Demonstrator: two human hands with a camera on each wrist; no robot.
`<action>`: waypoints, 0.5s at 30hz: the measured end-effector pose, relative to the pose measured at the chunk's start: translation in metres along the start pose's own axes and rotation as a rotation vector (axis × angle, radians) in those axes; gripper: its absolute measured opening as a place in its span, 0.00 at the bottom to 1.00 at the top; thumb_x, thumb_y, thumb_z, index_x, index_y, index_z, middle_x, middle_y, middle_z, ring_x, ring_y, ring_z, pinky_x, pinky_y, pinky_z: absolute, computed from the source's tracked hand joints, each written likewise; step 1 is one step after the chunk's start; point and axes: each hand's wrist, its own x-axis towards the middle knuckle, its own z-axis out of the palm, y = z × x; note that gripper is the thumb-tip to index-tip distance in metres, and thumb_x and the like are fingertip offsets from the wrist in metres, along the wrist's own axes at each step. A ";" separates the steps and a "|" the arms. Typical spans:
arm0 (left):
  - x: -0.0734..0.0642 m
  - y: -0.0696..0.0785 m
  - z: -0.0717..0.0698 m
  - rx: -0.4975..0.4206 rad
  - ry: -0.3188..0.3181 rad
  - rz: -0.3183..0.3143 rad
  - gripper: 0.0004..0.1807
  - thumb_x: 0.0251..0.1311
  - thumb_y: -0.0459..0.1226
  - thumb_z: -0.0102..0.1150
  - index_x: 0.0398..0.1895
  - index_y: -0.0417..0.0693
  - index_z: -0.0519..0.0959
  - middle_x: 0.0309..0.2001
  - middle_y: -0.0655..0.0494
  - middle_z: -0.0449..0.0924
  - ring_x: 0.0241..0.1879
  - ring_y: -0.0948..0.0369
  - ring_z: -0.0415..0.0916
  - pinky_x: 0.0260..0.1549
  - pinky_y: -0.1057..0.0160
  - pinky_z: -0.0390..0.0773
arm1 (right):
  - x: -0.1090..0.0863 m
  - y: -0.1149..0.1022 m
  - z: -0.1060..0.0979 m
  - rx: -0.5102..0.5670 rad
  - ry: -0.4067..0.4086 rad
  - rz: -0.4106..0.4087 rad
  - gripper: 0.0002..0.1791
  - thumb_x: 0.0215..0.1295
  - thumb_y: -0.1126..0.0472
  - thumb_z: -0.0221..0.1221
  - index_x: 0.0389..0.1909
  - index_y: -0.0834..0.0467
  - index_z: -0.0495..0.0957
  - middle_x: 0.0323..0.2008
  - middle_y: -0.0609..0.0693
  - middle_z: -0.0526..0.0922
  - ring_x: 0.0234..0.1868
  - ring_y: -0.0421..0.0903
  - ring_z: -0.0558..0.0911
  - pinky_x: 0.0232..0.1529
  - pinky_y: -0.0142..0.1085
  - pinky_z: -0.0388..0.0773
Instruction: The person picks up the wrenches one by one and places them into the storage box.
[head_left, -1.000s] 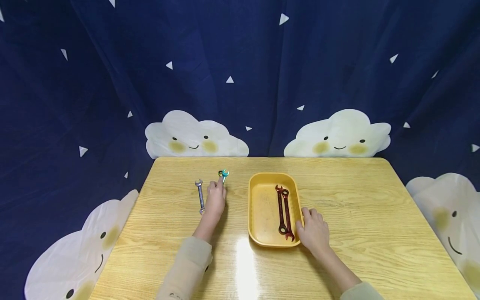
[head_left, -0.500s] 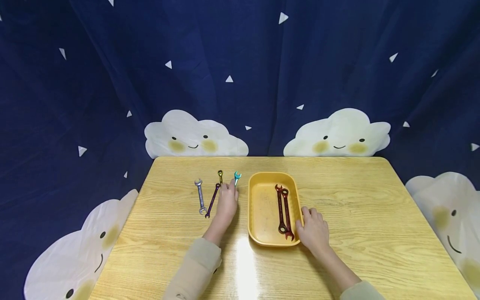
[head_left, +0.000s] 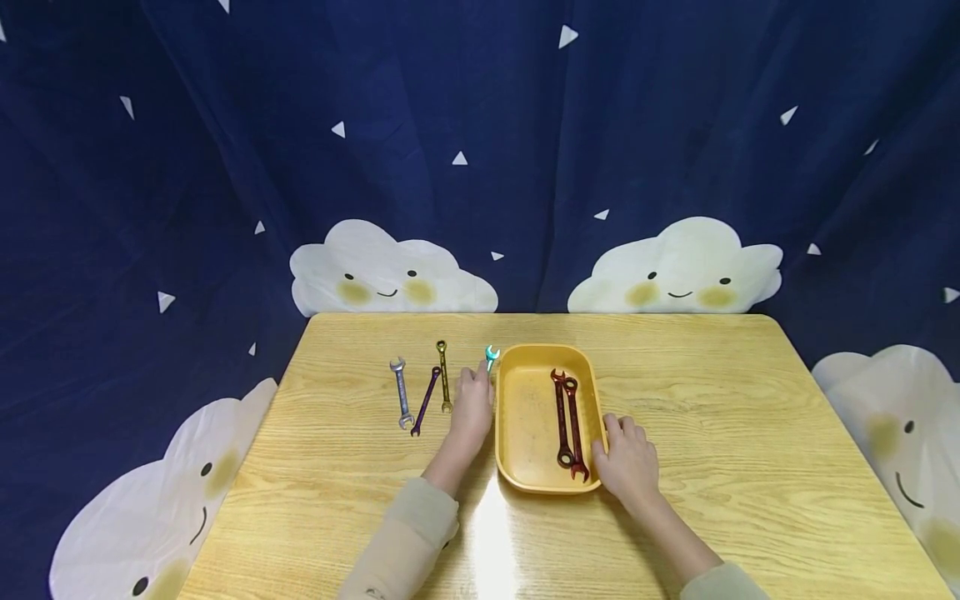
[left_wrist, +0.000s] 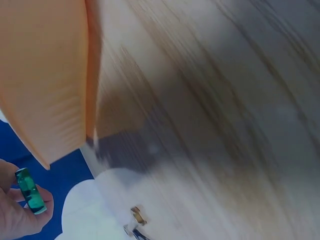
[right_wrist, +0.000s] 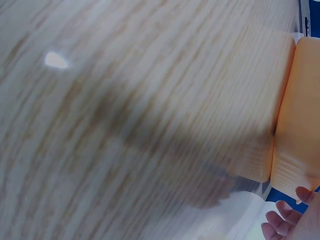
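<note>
My left hand [head_left: 472, 406] pinches a teal combination wrench [head_left: 492, 355] just left of the yellow tray [head_left: 505, 450]; its open-ended head sticks out past the fingertips. In the left wrist view the wrench's green metallic end [left_wrist: 31, 191] shows between thumb and fingers. At the tray's right side, my right hand [head_left: 628, 462] holds the rim, thumb at the edge and the other fingers loosely bent outside. Inside the tray lie two dark red wrenches [head_left: 567, 425], side by side. On the table left of my left hand are a gold wrench [head_left: 445, 377], a purple wrench [head_left: 425, 402] and a silver wrench [head_left: 402, 393].
The light wood table [head_left: 750, 433] meets a dark blue curtain [head_left: 525, 150] with white clouds and triangles at its back and sides. A bright reflection lies on the tabletop in front of the tray.
My left hand has moved right with the teal wrench, away from the gold one and up to the tray's left side. The purple and gold wrenches have come into full view. My right hand stays put.
</note>
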 end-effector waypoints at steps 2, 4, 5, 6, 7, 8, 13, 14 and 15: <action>-0.001 0.003 0.001 0.002 -0.002 0.009 0.20 0.59 0.30 0.52 0.55 0.34 0.71 0.35 0.39 0.72 0.35 0.49 0.74 0.32 0.62 0.79 | 0.000 0.000 0.000 0.003 -0.001 0.000 0.23 0.61 0.54 0.48 0.55 0.61 0.65 0.50 0.64 0.69 0.48 0.61 0.69 0.41 0.55 0.67; -0.001 0.008 0.001 0.001 -0.008 0.013 0.19 0.59 0.29 0.51 0.55 0.34 0.71 0.35 0.38 0.72 0.36 0.49 0.74 0.32 0.63 0.79 | 0.000 0.000 0.000 0.006 0.001 -0.001 0.22 0.61 0.54 0.48 0.55 0.60 0.65 0.49 0.64 0.69 0.48 0.61 0.69 0.40 0.55 0.67; -0.002 0.010 0.001 -0.001 -0.009 0.012 0.19 0.59 0.29 0.51 0.55 0.33 0.71 0.35 0.39 0.72 0.36 0.49 0.73 0.32 0.63 0.79 | 0.000 -0.001 0.000 0.007 0.005 -0.003 0.22 0.61 0.55 0.48 0.54 0.60 0.65 0.49 0.64 0.69 0.47 0.61 0.69 0.40 0.55 0.67; -0.002 0.011 0.001 -0.007 -0.022 0.000 0.20 0.60 0.29 0.50 0.56 0.33 0.70 0.36 0.39 0.72 0.37 0.49 0.73 0.33 0.63 0.79 | -0.001 -0.001 -0.001 0.008 0.009 -0.004 0.22 0.61 0.55 0.48 0.54 0.60 0.65 0.49 0.64 0.69 0.47 0.61 0.69 0.40 0.54 0.67; -0.002 0.013 0.001 -0.007 -0.027 -0.005 0.20 0.60 0.30 0.51 0.56 0.33 0.70 0.37 0.38 0.72 0.38 0.49 0.73 0.34 0.63 0.79 | -0.001 -0.001 -0.001 0.009 0.013 -0.005 0.22 0.61 0.55 0.48 0.54 0.60 0.65 0.49 0.64 0.70 0.47 0.61 0.69 0.39 0.54 0.68; -0.002 0.015 0.002 -0.007 -0.032 -0.010 0.20 0.60 0.30 0.50 0.56 0.33 0.70 0.37 0.38 0.72 0.38 0.49 0.73 0.34 0.63 0.79 | -0.001 -0.001 0.000 0.009 0.018 -0.007 0.22 0.61 0.55 0.49 0.54 0.60 0.66 0.48 0.64 0.70 0.46 0.61 0.69 0.39 0.54 0.68; -0.002 0.025 0.004 -0.005 -0.039 -0.028 0.20 0.60 0.30 0.50 0.57 0.33 0.69 0.38 0.37 0.73 0.39 0.48 0.74 0.35 0.62 0.79 | -0.001 -0.002 -0.001 0.008 0.024 -0.005 0.21 0.61 0.56 0.49 0.54 0.61 0.66 0.48 0.64 0.70 0.46 0.61 0.70 0.39 0.54 0.68; -0.002 0.027 0.004 -0.006 -0.038 -0.029 0.20 0.59 0.29 0.50 0.56 0.33 0.70 0.38 0.37 0.73 0.39 0.48 0.74 0.34 0.62 0.80 | -0.001 -0.002 -0.001 0.008 0.022 -0.002 0.21 0.61 0.56 0.49 0.54 0.61 0.66 0.48 0.64 0.70 0.47 0.61 0.69 0.39 0.54 0.68; -0.003 0.029 0.004 -0.007 -0.037 -0.030 0.20 0.59 0.29 0.50 0.56 0.33 0.70 0.38 0.37 0.73 0.38 0.48 0.74 0.34 0.62 0.80 | -0.001 -0.002 -0.002 0.007 0.018 0.001 0.22 0.61 0.56 0.49 0.54 0.60 0.66 0.48 0.64 0.70 0.47 0.61 0.69 0.40 0.54 0.68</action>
